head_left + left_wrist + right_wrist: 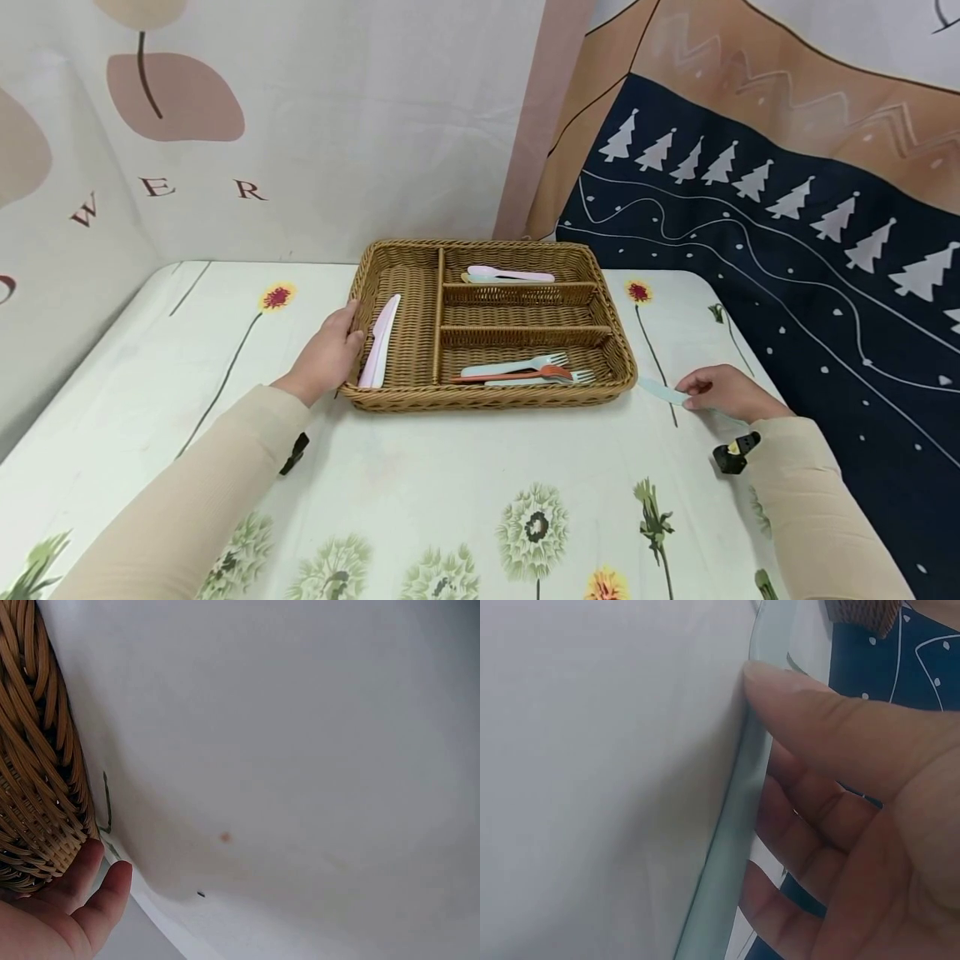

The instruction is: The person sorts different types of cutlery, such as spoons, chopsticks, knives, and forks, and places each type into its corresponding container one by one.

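Note:
A brown wicker cutlery basket (437, 312) stands on the table. My left hand (321, 354) grips its left rim; in the left wrist view some fingers (109, 904) lie along the outer weave. To the right of the basket my right hand (727, 393) pinches a pale green plastic knife (663, 392) between thumb and fingers, low over the tablecloth. A pink knife (372, 358) and a white knife (384, 354) lie in the basket's long left compartment. Pale forks (506, 367) and an orange fork (510, 376) lie in the front right compartment.
At the back right compartment a pink spoon (517, 275) lies over other pale cutlery. Thin wicker dividers (525, 333) separate the compartments. The table wears a floral cloth (420, 475); printed fabric (750, 250) hangs close behind and on the right.

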`<state>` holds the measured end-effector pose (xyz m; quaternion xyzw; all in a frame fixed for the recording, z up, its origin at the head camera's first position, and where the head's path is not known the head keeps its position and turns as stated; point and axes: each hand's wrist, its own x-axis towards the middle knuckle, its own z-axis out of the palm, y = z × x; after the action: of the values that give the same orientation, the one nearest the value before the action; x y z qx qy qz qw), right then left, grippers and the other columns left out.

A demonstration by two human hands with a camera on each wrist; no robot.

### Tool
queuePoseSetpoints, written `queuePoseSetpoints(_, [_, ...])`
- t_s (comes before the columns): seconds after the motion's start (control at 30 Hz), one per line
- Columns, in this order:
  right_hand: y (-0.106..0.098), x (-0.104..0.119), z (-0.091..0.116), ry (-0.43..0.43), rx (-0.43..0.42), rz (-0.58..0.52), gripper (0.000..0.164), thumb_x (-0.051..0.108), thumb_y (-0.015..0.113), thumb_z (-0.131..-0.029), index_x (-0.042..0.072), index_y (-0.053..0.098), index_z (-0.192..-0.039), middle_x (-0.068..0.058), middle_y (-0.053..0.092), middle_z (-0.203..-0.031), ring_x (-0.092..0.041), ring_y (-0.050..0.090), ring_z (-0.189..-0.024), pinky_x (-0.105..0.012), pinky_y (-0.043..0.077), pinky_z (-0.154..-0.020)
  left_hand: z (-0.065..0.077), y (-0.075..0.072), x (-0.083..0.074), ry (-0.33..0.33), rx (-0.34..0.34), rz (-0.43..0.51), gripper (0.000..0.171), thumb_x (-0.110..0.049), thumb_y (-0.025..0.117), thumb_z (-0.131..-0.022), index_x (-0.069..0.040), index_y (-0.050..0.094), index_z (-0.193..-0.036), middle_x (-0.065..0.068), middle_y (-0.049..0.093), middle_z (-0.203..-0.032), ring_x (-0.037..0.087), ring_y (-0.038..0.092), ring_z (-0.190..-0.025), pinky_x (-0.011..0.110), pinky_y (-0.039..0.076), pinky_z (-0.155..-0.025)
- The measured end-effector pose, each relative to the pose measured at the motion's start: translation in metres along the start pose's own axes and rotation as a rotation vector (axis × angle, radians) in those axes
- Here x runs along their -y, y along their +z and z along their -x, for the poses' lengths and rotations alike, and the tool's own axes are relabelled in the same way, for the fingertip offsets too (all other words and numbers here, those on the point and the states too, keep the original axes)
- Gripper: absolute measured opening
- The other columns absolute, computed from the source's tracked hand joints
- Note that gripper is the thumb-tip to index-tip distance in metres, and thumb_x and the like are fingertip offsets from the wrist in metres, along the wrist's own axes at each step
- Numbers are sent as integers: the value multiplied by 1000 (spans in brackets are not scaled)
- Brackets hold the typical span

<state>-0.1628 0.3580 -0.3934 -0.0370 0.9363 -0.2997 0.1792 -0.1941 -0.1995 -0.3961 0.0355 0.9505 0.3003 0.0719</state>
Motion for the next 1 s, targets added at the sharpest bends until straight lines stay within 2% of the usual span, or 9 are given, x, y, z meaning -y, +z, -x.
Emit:
queuePoseSetpoints(0.13, [0,0,1,-12,-7,11,18,2,69,-85,-7,68,-100,-6,68,-89,-17,52,-78,-30,45,-70,1,0,-1,-6,0,0,60,-19,29,-106,-4,-2,-155,27,11,-157,47,17,-141,61,19,-113])
queuePoseSetpoints(0.37, [1,1,2,-53,-26,7,14,0,69,-84,-5,67,-96,-2,55,-78,-18,45,-73,-26,39,-63,1,0,-1,-11,-1,0,60,-20,29,-106,-4,-2,-155,27,10,-157,47,17,-142,61,19,-114])
queuePoseSetpoints(0.6, [3,1,4,-66,-47,24,10,2,70,-84,-2,67,-92,-2,56,-78,-17,46,-73,-25,40,-63,1,0,-1,-15,-3,-1,59,-19,30,-106,-4,-1,-155,27,11,-157,47,17,-141,61,19,-113])
queuePoseSetpoints(0.73, [4,2,5,-70,-128,41,12,4,70,-85,-2,67,-94,-4,59,-81,-17,50,-75,-24,44,-64,1,0,-1,-14,-4,0,59,-19,29,-106,-4,-1,-155,27,11,-157,47,17,-141,60,19,-114])
queuePoseSetpoints(0.9, [4,3,9,-28,-241,25,23,10,67,-90,-4,64,-108,-9,61,-92,-22,55,-85,-27,49,-68,1,0,-1,-12,-4,4,59,-20,29,-106,-5,-2,-155,27,10,-157,47,18,-141,61,19,-113])
queuePoseSetpoints(1.0, [3,4,12,-18,-303,6,27,13,66,-92,-5,62,-113,-13,62,-97,-26,57,-90,-26,50,-67,2,0,-1,-9,-6,3,59,-19,29,-106,-4,-2,-155,27,11,-157,47,18,-141,61,20,-113])
